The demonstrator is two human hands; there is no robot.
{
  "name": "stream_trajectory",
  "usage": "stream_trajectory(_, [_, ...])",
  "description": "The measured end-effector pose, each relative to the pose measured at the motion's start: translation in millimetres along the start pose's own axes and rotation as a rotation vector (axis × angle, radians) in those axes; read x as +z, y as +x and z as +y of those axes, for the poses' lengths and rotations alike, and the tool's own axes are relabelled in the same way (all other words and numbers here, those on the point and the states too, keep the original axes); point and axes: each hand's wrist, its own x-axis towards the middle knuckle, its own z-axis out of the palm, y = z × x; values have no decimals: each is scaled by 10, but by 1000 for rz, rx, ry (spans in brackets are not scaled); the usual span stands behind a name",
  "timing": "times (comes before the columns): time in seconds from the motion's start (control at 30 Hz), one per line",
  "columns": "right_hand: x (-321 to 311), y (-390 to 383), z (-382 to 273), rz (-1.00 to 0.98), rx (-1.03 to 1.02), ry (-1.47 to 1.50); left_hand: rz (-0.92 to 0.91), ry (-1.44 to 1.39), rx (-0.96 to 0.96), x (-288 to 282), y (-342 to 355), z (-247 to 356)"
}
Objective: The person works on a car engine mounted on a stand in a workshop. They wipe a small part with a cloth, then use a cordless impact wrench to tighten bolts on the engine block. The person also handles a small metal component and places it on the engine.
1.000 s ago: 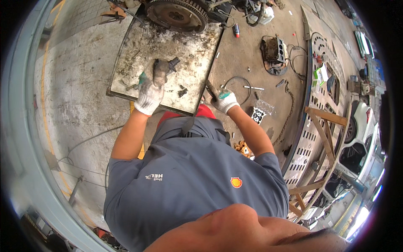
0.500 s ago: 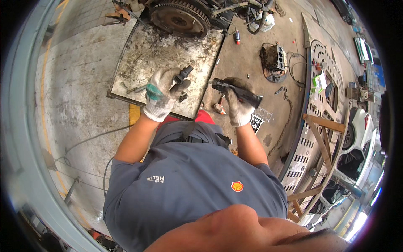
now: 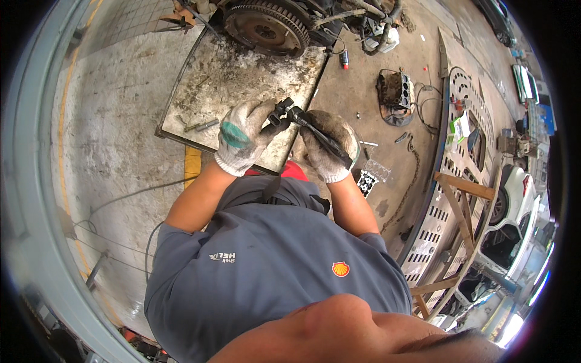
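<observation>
My left hand [image 3: 245,133], in a soiled white knit glove with a teal patch, grips a small black fitting [image 3: 277,113] between thumb and fingers. My right hand [image 3: 328,145], gloved too, is closed on a long black tool [image 3: 325,137], whose narrow upper end meets the fitting or lies against it; exact contact is hard to tell. Both hands are over the near part of a grimy metal-topped table [image 3: 200,115], where a few small tools [image 3: 206,126] lie left of my left hand.
An engine with a toothed flywheel [image 3: 266,31] occupies the table's far end. On the floor rightward lie an engine block [image 3: 396,91], spray can [image 3: 344,59], chain and small metal parts. A slotted steel platform [image 3: 430,224] with wooden braces [image 3: 463,189] runs along the right, white car [image 3: 508,206] beyond.
My right hand has raised the black tool from the table's right edge and swung it leftward to the fitting. My left hand has moved rightward and tilted, still holding the fitting.
</observation>
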Motion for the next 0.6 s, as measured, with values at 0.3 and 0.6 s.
stream_trajectory(0.3, [-7, -86, 64, 16, 59, -9, -100, -649, -607, 52, -43, 186])
stream_trajectory(0.6, [-65, -91, 22, 149, 30, 178, -152, -1136, -911, 168, -78, 221])
